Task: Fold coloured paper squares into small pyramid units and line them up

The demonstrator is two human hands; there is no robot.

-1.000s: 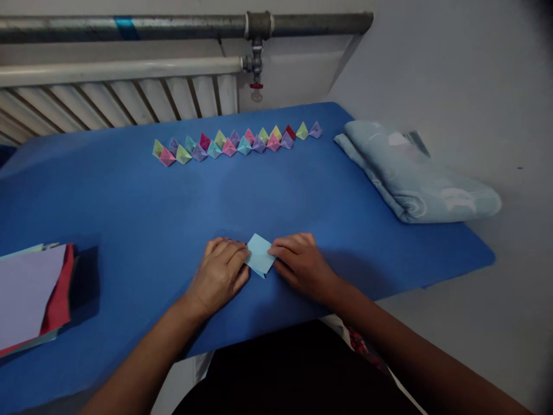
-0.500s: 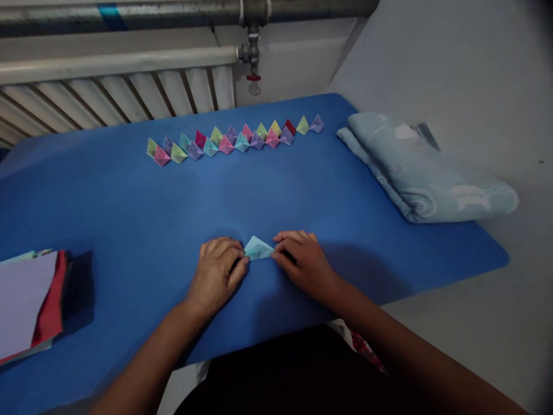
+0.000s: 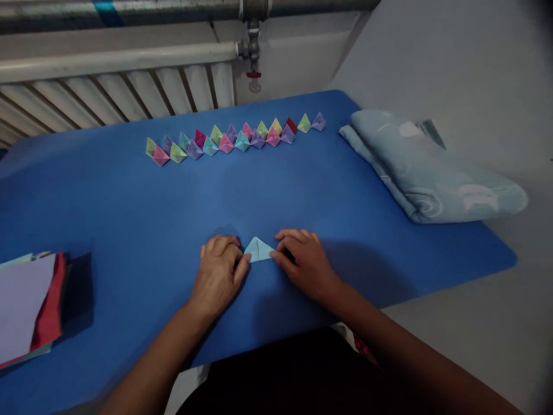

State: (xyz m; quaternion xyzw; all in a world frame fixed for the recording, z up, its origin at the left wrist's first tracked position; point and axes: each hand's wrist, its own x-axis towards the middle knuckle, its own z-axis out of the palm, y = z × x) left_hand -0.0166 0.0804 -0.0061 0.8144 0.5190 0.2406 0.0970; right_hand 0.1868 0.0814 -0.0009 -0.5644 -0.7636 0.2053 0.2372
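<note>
A small light-blue folded paper (image 3: 258, 251), now a triangle, lies on the blue mat (image 3: 129, 202) near its front edge. My left hand (image 3: 218, 274) pinches its left corner with curled fingers. At the right corner my right hand (image 3: 302, 262) does the same, fingers bent and pressed on the paper. Both hands rest on the mat.
A row of several small folded paper shapes (image 3: 233, 138) in pink, green, purple, blue and red lines the mat's far side. A stack of coloured paper sheets (image 3: 26, 305) lies at the left edge. A folded light-blue cloth (image 3: 427, 173) sits at right. A radiator (image 3: 108, 95) and pipes run behind.
The light-blue paper went from a flat diamond to a folded-down triangle between my hands. The hands stayed at its two corners; the view shifted slightly.
</note>
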